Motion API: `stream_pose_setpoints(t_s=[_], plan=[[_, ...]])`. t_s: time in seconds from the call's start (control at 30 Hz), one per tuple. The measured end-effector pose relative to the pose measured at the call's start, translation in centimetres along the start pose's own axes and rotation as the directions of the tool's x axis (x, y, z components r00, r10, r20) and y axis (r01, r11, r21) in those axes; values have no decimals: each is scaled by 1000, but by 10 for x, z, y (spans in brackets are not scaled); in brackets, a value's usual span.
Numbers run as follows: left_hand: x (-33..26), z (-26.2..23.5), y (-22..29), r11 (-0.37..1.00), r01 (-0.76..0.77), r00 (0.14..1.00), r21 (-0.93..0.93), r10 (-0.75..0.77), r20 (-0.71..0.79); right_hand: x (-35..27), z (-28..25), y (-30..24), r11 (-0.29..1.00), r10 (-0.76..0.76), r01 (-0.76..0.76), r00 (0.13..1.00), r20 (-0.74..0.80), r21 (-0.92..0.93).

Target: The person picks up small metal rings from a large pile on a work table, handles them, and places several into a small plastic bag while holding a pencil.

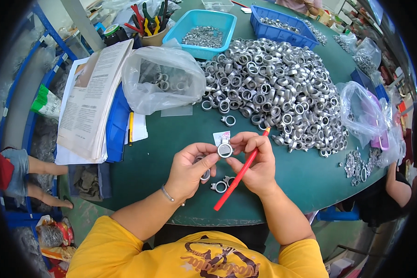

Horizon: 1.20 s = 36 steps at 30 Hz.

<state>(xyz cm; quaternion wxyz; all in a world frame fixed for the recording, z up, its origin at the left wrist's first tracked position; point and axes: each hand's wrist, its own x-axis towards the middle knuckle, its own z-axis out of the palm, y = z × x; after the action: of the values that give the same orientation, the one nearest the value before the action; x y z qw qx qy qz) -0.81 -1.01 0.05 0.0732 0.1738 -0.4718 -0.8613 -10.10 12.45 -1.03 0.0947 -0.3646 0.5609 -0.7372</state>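
Single head view, fisheye, looking steeply down, close over green table (139, 153); rim bent.

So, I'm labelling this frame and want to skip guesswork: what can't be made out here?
Head view only:
- Metal ring part: its underside, covered by fingers of the left hand and right hand.
- Clear plastic bag: contents blurred by the film.
- Blue bin: far end cut by the top edge.

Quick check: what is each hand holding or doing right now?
Left hand: closed, pinching a metal ring fitting at its fingertips, with another ring in the palm.
Right hand: closed around a red pencil, fingertips also touching the metal ring fitting.
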Motion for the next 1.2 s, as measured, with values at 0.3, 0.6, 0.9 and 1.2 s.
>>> stream_pose_setpoints(t_s=[0.3,0.6,0.9,1.2], plan=[[5,-11,2,993,84,992,-79,-75,105,-5,14,-1,987,-123,122,992,-3,-108],[15,-19,8,909,250,968,-335,-235,85,39,-12,-3,822,172,-181,983,-68,-539],[10,-10,9,991,85,996,-105,-87,-17,41,-13,14,900,304,-304,951,-51,-311],[7,-8,7,995,90,996,-47,-88,28,26,-2,-12,865,427,-465,880,207,190]])
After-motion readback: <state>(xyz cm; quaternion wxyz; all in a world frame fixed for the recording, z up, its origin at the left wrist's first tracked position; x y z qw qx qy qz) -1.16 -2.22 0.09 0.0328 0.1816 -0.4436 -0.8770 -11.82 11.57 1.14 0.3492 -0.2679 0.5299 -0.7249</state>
